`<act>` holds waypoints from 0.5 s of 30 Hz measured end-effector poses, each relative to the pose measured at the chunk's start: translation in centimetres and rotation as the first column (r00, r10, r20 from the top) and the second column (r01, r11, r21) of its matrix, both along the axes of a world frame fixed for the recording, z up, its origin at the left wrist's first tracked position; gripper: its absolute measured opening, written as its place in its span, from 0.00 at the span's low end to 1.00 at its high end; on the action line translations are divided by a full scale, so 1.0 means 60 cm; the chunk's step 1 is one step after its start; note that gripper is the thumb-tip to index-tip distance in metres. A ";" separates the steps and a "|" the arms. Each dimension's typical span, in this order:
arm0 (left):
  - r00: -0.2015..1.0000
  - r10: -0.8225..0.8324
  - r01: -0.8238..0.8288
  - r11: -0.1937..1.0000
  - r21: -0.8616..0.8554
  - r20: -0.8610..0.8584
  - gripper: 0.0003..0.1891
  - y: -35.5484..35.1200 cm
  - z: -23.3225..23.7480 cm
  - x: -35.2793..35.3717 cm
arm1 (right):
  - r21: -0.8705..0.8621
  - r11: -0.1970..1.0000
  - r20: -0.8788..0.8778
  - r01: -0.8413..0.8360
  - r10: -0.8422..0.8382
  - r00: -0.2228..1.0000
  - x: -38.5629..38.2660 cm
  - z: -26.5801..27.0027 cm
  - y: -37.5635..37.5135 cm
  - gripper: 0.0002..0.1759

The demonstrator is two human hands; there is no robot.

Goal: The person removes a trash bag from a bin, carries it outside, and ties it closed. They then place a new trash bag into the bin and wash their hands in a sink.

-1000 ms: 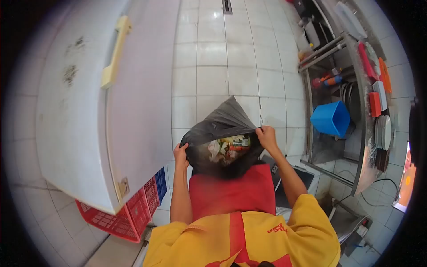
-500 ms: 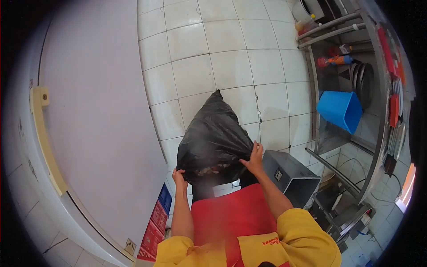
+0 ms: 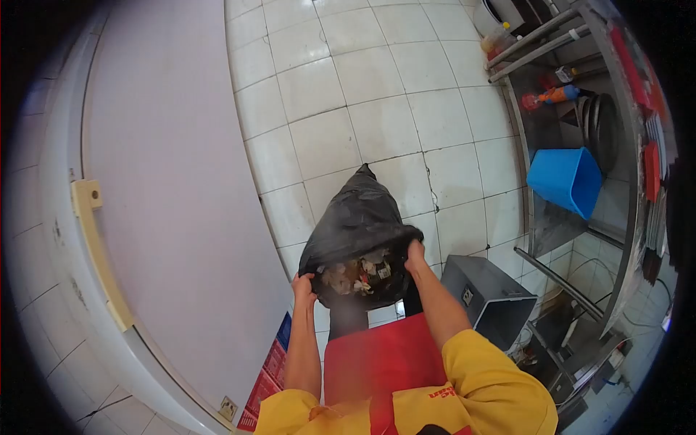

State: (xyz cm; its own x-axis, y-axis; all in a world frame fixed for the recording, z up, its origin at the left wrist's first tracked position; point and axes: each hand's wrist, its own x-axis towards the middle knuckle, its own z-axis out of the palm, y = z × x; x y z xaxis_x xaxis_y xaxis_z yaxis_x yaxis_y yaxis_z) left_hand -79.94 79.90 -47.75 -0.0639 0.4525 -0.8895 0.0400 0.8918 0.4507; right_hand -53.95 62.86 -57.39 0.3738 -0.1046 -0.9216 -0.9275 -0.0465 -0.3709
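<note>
A black garbage bag [image 3: 355, 203] rests on the tiled floor in front of my legs, its mouth facing me. Crumpled rubbish [image 3: 355, 275], pale and brown scraps, shows inside the wide mouth. My left hand [image 3: 304, 288] is closed on the rim at the left side. On the right, my right hand [image 3: 415, 255] grips the rim, with its fingers partly hidden by the folded plastic.
A grey bin [image 3: 486, 293] lies beside my right arm. Further right, a metal rack [image 3: 529, 138] holds a blue bin [image 3: 562, 177], round pans and bottles. A large white appliance [image 3: 174, 217] with a yellowish handle fills the left. Red crates [image 3: 268, 377] stand beside it.
The bag's mouth has opened wider, so more rubbish shows. My right hand has changed from a pinch at the edge to a grip under the folded rim. The view has shifted slightly.
</note>
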 end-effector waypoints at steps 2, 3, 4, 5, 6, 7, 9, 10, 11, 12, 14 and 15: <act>0.997 -0.069 0.071 0.994 -0.087 0.034 0.16 0.020 0.050 0.022 | -0.330 0.812 0.081 -0.482 0.533 0.842 0.050 0.109 0.087 0.20; 0.997 -0.071 0.074 0.994 -0.083 0.041 0.16 0.027 0.083 0.041 | -0.272 0.786 0.096 -0.555 0.596 0.797 0.088 0.113 0.086 0.18; 0.989 -0.078 0.081 0.997 -0.019 0.125 0.15 0.029 0.109 0.060 | -0.273 0.757 0.140 -0.594 0.642 0.754 0.116 0.139 0.073 0.18; 0.974 -0.085 0.077 0.996 0.043 0.209 0.15 0.030 0.132 0.085 | -0.279 0.723 0.184 -0.633 0.687 0.703 0.139 0.162 0.068 0.18; 0.974 -0.075 0.066 0.997 0.046 0.216 0.15 0.036 0.152 0.122 | -0.282 0.716 0.191 -0.638 0.694 0.695 0.148 0.173 0.071 0.18; 0.962 -0.115 0.098 0.992 0.078 0.249 0.15 0.041 0.173 0.159 | -0.400 0.637 0.220 -0.659 0.765 0.605 0.141 0.185 0.066 0.19; 0.933 -0.330 0.295 0.929 0.224 0.141 0.15 0.040 0.158 0.220 | -0.502 0.560 0.254 -0.659 0.824 0.506 0.126 0.195 0.086 0.21; 0.899 -0.434 0.430 0.843 0.323 -0.063 0.16 0.019 0.086 0.233 | -0.435 0.521 0.265 -0.734 0.854 0.448 0.107 0.194 0.102 0.27; 0.836 -0.527 0.548 0.789 0.279 -0.153 0.20 0.018 0.156 0.283 | -0.368 0.471 0.280 -0.802 0.878 0.387 0.094 0.193 0.115 0.37; 0.859 -0.489 0.510 0.798 0.321 -0.151 0.24 0.000 0.131 0.308 | -0.364 0.469 0.285 -0.805 0.879 0.383 0.093 0.206 0.125 0.37; 0.831 -0.546 0.548 0.765 0.339 -0.111 0.15 -0.019 0.114 0.357 | -0.083 0.576 0.324 -0.813 0.787 0.525 0.114 0.239 0.154 0.53; 0.747 -0.616 0.661 0.652 0.372 -0.250 0.15 -0.038 0.083 0.375 | -0.081 0.571 0.329 -0.817 0.789 0.519 0.128 0.213 0.166 0.53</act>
State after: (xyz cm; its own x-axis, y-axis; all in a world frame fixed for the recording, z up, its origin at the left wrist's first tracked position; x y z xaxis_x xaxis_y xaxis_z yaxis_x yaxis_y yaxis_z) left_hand -57.43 77.62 -42.79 0.3104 0.7282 -0.6111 0.5897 0.3567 0.7246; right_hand -46.29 72.82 -44.63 0.5112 0.4442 -0.7358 -0.3502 -0.6742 -0.6503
